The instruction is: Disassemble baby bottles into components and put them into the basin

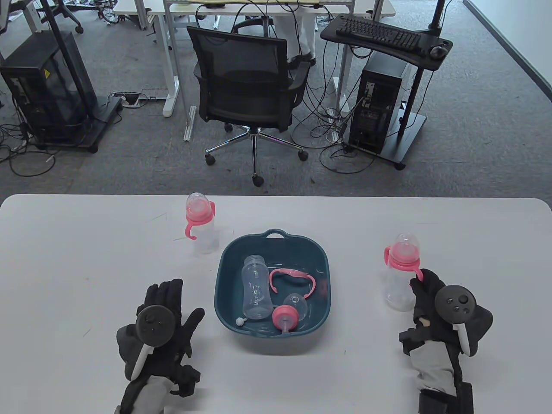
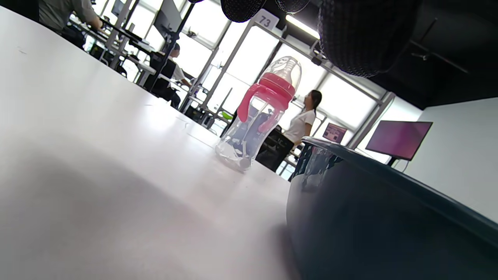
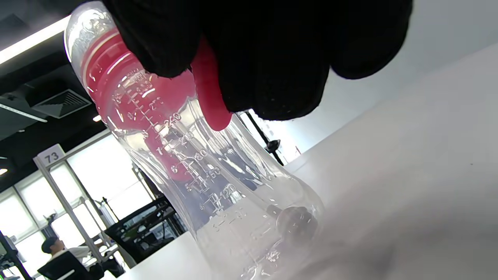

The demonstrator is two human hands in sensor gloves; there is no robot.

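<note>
Right hand [image 1: 435,302] pinched the clear pink-collared baby bottle's [image 1: 401,276] handle at frame right; left hand [image 1: 161,319] lay spread. Recommend gripping the body before unscrewing.

Table view: bright, even, sharp; soft shadow hugs the basin [image 1: 224,276] on the tabletop [image 1: 86,258] | left wrist view: windows behind the bottle [image 2: 258,116] blown out, tabletop near the basin blurred, frame tilted | right wrist view: hand [image 3: 268,50] black, backlit; near tabletop hazy.
</note>
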